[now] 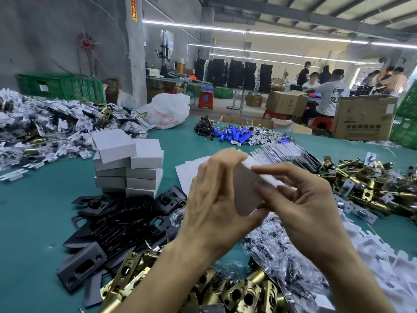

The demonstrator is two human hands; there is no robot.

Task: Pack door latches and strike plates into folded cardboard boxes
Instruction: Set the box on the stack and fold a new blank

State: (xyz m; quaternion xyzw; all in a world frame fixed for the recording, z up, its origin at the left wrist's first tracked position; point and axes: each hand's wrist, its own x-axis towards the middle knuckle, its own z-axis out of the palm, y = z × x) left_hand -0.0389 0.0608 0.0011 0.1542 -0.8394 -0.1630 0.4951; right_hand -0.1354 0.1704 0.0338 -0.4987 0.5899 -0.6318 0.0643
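Note:
Both my hands hold one small cardboard box (247,188) in the air above the green table (33,211). My left hand (216,195) grips its left side with curled fingers, and my right hand (300,199) pinches its white upper edge. Black strike plates (126,222) lie in a heap below my left arm. Brass door latches (243,292) lie near the front edge, with another pile of latches (372,190) at the right. A stack of folded white boxes (128,163) stands to the left. Flat box blanks (284,154) fan out behind my hands.
Small plastic bags of screws (282,249) lie under my right arm, white foam pieces (383,263) beside them. A large mixed heap of parts (45,127) fills the far left. Blue cylinders (232,134) and a white plastic bag (169,109) sit farther back. People work at tables behind.

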